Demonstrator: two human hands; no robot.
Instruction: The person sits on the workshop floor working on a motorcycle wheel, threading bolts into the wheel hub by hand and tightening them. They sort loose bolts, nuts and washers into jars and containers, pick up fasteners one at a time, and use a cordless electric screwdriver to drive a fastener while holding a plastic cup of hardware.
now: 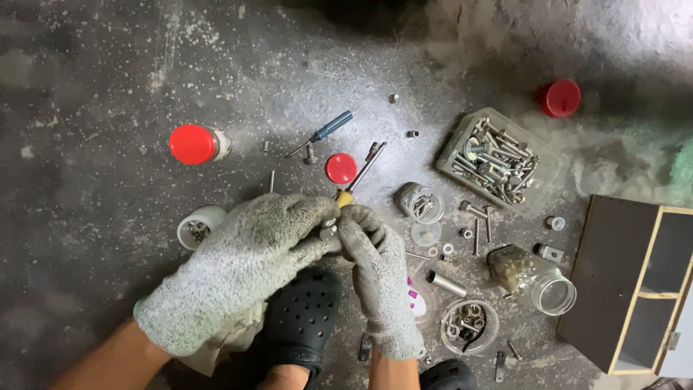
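Grey knitted-glove left hand and gloved right hand pinched small metal bolt together at centre. Red-capped white jar lay at 10 o'clock; blue-handled screwdriver, red round lid at 12. Clear plastic tray of long bolts at 2, wooden cabinet at 4. Speckled dark concrete floor.

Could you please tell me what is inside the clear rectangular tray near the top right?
The clear rectangular tray holds a loose heap of long metal bolts and a large washer. Whatever lies beneath the heap is covered.
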